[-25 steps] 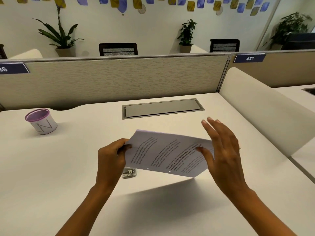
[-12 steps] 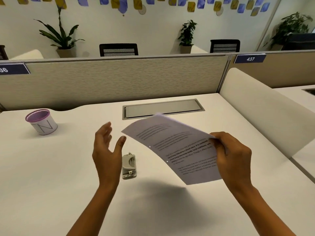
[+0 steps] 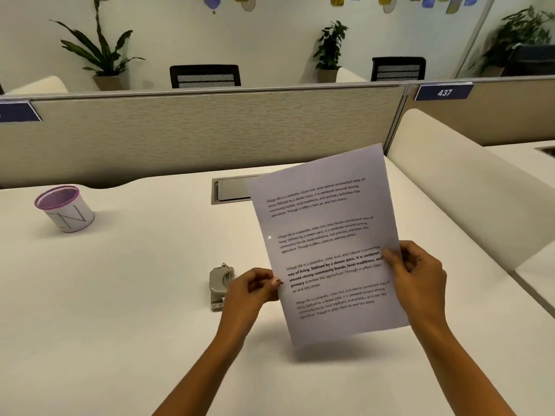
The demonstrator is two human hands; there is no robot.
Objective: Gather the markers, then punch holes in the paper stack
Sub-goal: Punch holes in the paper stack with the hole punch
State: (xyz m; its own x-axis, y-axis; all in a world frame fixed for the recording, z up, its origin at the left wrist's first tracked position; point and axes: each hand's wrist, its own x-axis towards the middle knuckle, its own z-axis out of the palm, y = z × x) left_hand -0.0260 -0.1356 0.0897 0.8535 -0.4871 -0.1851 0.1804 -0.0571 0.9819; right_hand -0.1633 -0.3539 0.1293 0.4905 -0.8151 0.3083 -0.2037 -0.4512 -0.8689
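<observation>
Two bare forearms rose from the bottom edge of the view and met around the paper stack [image 3: 327, 244], which was held up off the white desk [image 3: 120, 295] with its printed face toward the camera. The left hand [image 3: 250, 291] pinched the stack's left edge, thumb on the front and curled fingers behind, at about the lower third of the sheet. The right hand [image 3: 416, 280] gripped the right edge slightly higher, its thumb lying across the printed lines and its fingers wrapped behind the paper. Both grips were closed on the stack, so most of the sheet stood above the hands and a shorter part hung below them. The long axis ran nearly upright, leaning a little with the top edge tipped to the right, and the text read the right way up. A small punched hole [image 3: 269, 237] showed near the left margin, above the left thumb. Just beside the left hand and partly hidden behind it, a grey hole punch [image 3: 220, 283] lay flat on the desk. Farther back, the top of the stack overlapped a grey cable hatch [image 3: 231, 190] set into the desk. Well apart at the far left stood a white cup with a purple rim [image 3: 64, 208], leaning in the wide view. Beyond the desk ran a beige divider panel [image 3: 195, 130].
</observation>
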